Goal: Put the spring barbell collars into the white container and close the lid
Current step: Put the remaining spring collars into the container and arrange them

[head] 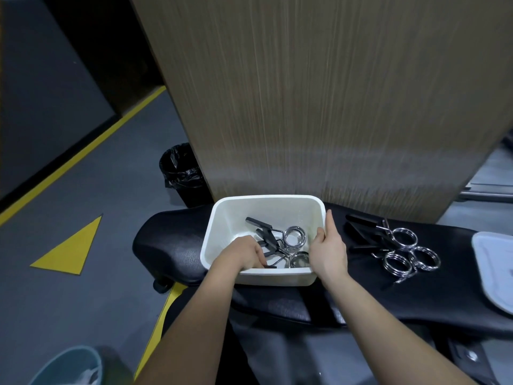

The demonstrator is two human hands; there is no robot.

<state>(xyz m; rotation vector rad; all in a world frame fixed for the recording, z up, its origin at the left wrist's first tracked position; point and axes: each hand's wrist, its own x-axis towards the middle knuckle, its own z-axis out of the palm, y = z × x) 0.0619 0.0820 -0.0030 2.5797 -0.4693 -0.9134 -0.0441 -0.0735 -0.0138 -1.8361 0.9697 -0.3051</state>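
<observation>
The white container (222, 218) stands open on a black padded bench (169, 240). Two spring barbell collars lie inside: one (294, 235) near the middle, another (298, 259) at the front. My left hand (244, 252) is inside the container, its fingers closed on the black handle of the front collar. Outside, my right hand (329, 247) grips the container's right wall, thumb inside the rim. To the right, three more collars (399, 247) lie in a heap on the bench. The white lid (491, 262) rests at the far right edge.
A wood-grain panel (319, 93) rises right behind the bench. On the grey floor a black-lined bin (181, 170) stands to the left, with yellow lines and a yellow triangle (72, 248). A teal bucket (69, 365) sits at the lower left.
</observation>
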